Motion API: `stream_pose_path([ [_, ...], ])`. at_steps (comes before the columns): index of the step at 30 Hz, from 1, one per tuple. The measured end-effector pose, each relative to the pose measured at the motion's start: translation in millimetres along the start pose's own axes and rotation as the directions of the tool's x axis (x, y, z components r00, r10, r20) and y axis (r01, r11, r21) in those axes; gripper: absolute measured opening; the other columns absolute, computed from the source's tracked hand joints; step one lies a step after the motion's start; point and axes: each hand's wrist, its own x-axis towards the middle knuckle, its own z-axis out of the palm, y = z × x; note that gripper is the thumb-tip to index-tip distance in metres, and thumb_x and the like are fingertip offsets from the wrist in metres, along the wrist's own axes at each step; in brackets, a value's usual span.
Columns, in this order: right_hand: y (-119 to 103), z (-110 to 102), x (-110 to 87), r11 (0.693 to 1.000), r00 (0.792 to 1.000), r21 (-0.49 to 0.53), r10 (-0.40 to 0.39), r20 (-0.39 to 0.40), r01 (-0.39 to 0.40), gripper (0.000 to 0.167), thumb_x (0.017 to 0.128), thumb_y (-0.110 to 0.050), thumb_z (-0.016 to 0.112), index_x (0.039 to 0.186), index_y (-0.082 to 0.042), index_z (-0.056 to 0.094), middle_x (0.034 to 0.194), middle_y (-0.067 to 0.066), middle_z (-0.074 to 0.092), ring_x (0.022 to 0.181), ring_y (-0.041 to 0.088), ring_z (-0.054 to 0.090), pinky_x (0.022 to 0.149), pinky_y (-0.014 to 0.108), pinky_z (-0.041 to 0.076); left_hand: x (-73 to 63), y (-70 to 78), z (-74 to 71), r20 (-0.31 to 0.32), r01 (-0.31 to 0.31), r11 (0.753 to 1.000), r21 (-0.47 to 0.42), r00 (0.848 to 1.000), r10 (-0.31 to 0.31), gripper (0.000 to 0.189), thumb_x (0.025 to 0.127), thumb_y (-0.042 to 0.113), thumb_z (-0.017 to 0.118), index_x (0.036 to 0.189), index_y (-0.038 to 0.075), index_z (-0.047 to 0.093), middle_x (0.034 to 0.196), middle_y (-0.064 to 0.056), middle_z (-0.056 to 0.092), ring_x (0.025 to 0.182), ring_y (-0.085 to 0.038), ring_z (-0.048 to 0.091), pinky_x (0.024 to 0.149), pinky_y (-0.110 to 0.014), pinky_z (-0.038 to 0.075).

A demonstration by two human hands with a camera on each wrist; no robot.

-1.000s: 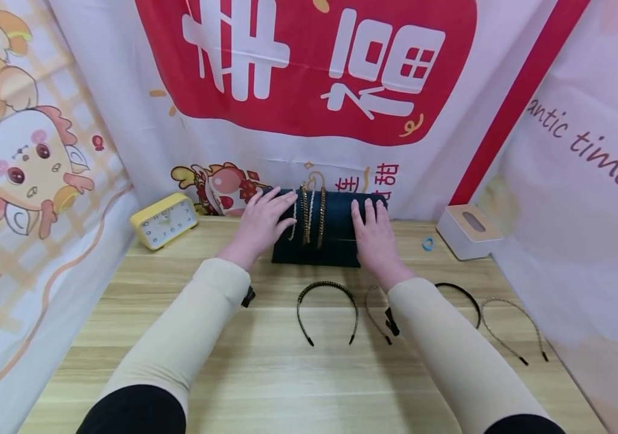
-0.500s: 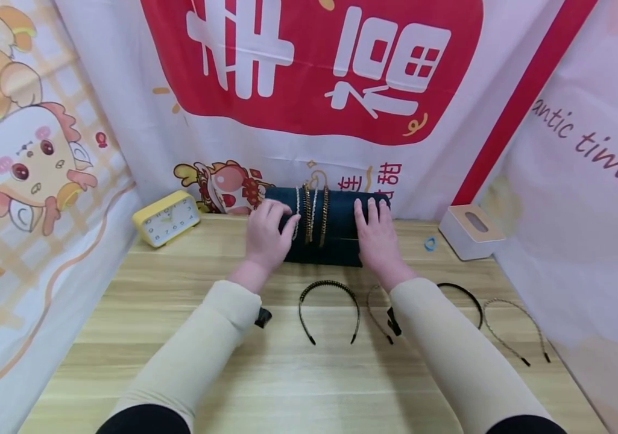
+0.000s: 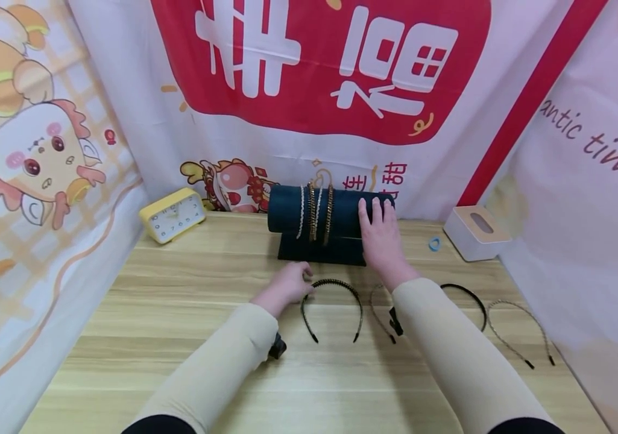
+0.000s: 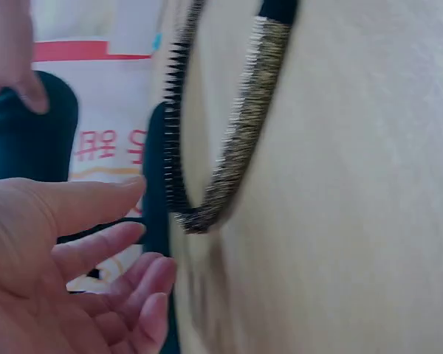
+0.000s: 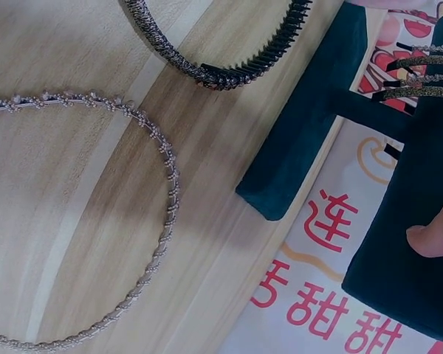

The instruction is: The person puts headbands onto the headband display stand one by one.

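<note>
My left hand (image 3: 289, 283) is low over the table with its fingertips right at the crown of a dark ridged headband (image 3: 336, 281). Its thumb and fingers (image 4: 153, 273) are spread and hold nothing in the left wrist view. Behind stands a dark green roll-shaped headband display stand (image 3: 349, 214). My right hand (image 3: 383, 244) grips its right end, fingers over the top and thumb (image 5: 432, 237) against the side. Several gold and pale headbands (image 3: 314, 214) hang over the roll's left half.
A thin beaded headband (image 5: 170, 192) lies right of the ridged one, partly under the right sleeve. Further right are a black headband (image 3: 468, 292) and a twisted one (image 3: 520, 307). A yellow clock (image 3: 173, 215), a blue ring-shaped item (image 3: 435, 244) and a tissue box (image 3: 477, 234) stand along the back.
My left hand has left the roll's left end and come down toward me to the ridged headband, baring that end of the roll. My right hand stays on the stand.
</note>
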Motion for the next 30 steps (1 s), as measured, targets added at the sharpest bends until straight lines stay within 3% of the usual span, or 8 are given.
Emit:
stream_pose_path([
  [10, 2, 3, 0.1, 1.0, 1.0, 0.016, -0.013, -0.028, 0.014, 0.097, 0.085, -0.014, 0.075, 0.157, -0.004, 0.011, 0.154, 0.032, 0.018, 0.139, 0.053, 0.015, 0.118, 0.054, 0.003, 12.4, 6.5, 14.0, 0.014, 0.109, 0.99, 0.09, 0.994, -0.111, 0.013, 0.083, 0.011, 0.072, 0.082, 0.012, 0.059, 0.082, -0.002, 0.058, 0.076, -0.021, 0.056, 0.069, -0.035, 0.049],
  [12, 2, 3, -0.1, 1.0, 0.999, 0.009, -0.013, -0.032, 0.014, 0.097, 0.085, -0.014, 0.075, 0.157, -0.003, 0.011, 0.154, 0.032, 0.018, 0.139, 0.053, 0.016, 0.118, 0.054, 0.004, 9.5, 6.2, 11.2, 0.024, 0.109, 0.993, 0.051, 0.994, -0.11, 0.013, 0.084, 0.01, 0.069, 0.083, 0.01, 0.056, 0.08, -0.003, 0.057, 0.072, -0.02, 0.056, 0.067, -0.033, 0.048],
  [15, 3, 3, -0.4, 1.0, 0.999, 0.009, -0.013, -0.04, 0.014, 0.097, 0.084, -0.014, 0.076, 0.156, -0.003, 0.012, 0.153, 0.033, 0.019, 0.139, 0.054, 0.016, 0.118, 0.054, 0.005, -1.6, 7.2, 0.5, 0.084, 0.126, 0.982, -0.142, 0.99, -0.115, 0.004, 0.086, 0.003, 0.059, 0.086, 0.003, 0.055, 0.074, -0.008, 0.061, 0.062, -0.018, 0.059, 0.059, -0.031, 0.051],
  [17, 3, 3, -0.2, 1.0, 0.999, 0.007, -0.014, -0.046, 0.014, 0.097, 0.083, -0.014, 0.076, 0.156, -0.002, 0.013, 0.153, 0.033, 0.02, 0.139, 0.054, 0.017, 0.118, 0.054, 0.006, -11.6, 6.8, -11.7, 0.147, 0.165, 0.94, -0.299, 0.981, -0.126, 0.007, 0.085, -0.002, 0.051, 0.088, -0.004, 0.057, 0.069, -0.009, 0.062, 0.055, -0.016, 0.056, 0.052, -0.028, 0.049],
  [19, 3, 3, -0.1, 1.0, 0.999, 0.009, -0.014, -0.047, 0.014, 0.098, 0.083, -0.015, 0.077, 0.156, -0.003, 0.013, 0.153, 0.033, 0.02, 0.139, 0.054, 0.017, 0.118, 0.054, 0.007, -20.8, 3.4, -25.0, 0.211, 0.22, 0.867, -0.447, 0.968, -0.137, 0.015, 0.083, -0.006, 0.046, 0.09, -0.008, 0.059, 0.062, -0.009, 0.06, 0.048, -0.014, 0.052, 0.046, -0.025, 0.044],
  [23, 2, 2, -0.1, 1.0, 0.999, 0.013, -0.01, -0.039, 0.01, 0.1, 0.082, -0.016, 0.079, 0.156, -0.003, 0.013, 0.153, 0.032, 0.019, 0.139, 0.054, 0.016, 0.118, 0.054, 0.006, -36.8, -10.4, -57.3, 0.278, 0.294, 0.746, -0.597, 0.949, -0.152, 0.022, 0.094, 0.007, 0.046, 0.099, -0.007, 0.063, 0.063, 0.0, 0.051, 0.049, -0.007, 0.041, 0.046, -0.019, 0.033],
  [26, 1, 1, -0.3, 1.0, 1.0, 0.023, -0.003, -0.027, 0.004, 0.101, 0.083, -0.016, 0.078, 0.157, -0.003, 0.011, 0.154, 0.032, 0.018, 0.14, 0.053, 0.015, 0.118, 0.054, 0.004, -47.1, -23.8, -81.4, 0.269, 0.292, 0.675, -0.677, 0.953, -0.143, 0.035, 0.104, 0.02, 0.041, 0.112, -0.007, 0.062, 0.067, 0.002, 0.048, 0.052, -0.005, 0.041, 0.049, -0.018, 0.035],
  [30, 1, 1, -0.8, 1.0, 1.0, 0.028, 0.004, -0.012, -0.004, 0.102, 0.083, -0.017, 0.079, 0.157, -0.004, 0.01, 0.155, 0.032, 0.017, 0.14, 0.053, 0.014, 0.118, 0.053, 0.001, -58.8, -41.3, -106.3, 0.239, 0.241, 0.572, -0.784, 0.968, -0.08, 0.035, 0.107, 0.02, 0.041, 0.118, -0.008, 0.058, 0.073, 0.0, 0.052, 0.058, -0.006, 0.049, 0.055, -0.019, 0.045],
])
